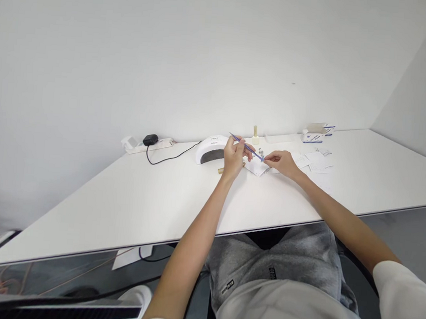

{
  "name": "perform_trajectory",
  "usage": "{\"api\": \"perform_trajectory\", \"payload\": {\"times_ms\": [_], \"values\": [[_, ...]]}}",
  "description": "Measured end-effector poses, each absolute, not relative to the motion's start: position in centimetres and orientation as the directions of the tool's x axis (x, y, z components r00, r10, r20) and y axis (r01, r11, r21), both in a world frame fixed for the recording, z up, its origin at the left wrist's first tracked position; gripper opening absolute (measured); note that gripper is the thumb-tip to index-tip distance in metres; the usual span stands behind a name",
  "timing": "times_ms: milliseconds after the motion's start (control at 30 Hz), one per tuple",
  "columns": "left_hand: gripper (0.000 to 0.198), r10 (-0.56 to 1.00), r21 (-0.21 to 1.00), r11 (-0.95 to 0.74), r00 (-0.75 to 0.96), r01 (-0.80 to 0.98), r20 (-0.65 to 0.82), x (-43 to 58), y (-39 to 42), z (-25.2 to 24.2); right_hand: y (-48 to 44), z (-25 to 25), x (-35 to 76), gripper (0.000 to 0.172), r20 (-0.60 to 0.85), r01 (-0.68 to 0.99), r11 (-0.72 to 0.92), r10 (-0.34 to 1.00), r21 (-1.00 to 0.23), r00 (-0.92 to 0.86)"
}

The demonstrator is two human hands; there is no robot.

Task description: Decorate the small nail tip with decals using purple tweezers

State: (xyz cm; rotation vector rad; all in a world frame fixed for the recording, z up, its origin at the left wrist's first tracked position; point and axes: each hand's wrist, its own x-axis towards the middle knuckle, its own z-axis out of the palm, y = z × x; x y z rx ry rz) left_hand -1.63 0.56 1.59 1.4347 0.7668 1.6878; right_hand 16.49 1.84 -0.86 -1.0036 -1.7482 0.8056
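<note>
A slim blue-purple stick (pixel 246 146) slants down to the right, and my left hand (pixel 235 155) is closed round it. At its lower end sits a small light-blue piece (pixel 262 159). My right hand (pixel 281 163) pinches at this piece with thumb and fingertips; its exact kind is too small to make out. Beneath the hands lies a white paper sheet (pixel 256 168), with several small shiny bits (pixel 260 152) just behind the stick. Left of my left hand stands a white nail lamp (pixel 211 147), partly covered by that hand.
A pale nail polish bottle (pixel 256 138) stands near the wall, and another yellowish cap or bottle (pixel 220 170) lies by my left wrist. White boxes (pixel 313 136) and loose papers (pixel 319 162) are on the right. A black adapter (pixel 150 139) sits on a power strip (pixel 163 145).
</note>
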Motion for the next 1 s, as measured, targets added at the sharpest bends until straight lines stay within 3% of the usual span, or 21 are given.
{"api": "perform_trajectory", "payload": {"times_ms": [400, 1000], "values": [[0.040, 0.831, 0.822, -0.553, -0.024, -0.134, 0.556, -1.55, 0.33, 1.52, 1.81, -0.01, 16.65, 0.014, 0.318, 0.237, 0.361, 0.927, -0.902, -0.200], [0.042, 0.815, 0.807, -0.579, -0.050, -0.118, 0.578, -1.71, -0.05, 2.06, 1.97, 0.12, 16.93, 0.014, 0.323, 0.218, 0.362, 0.926, -0.906, -0.197]]}}
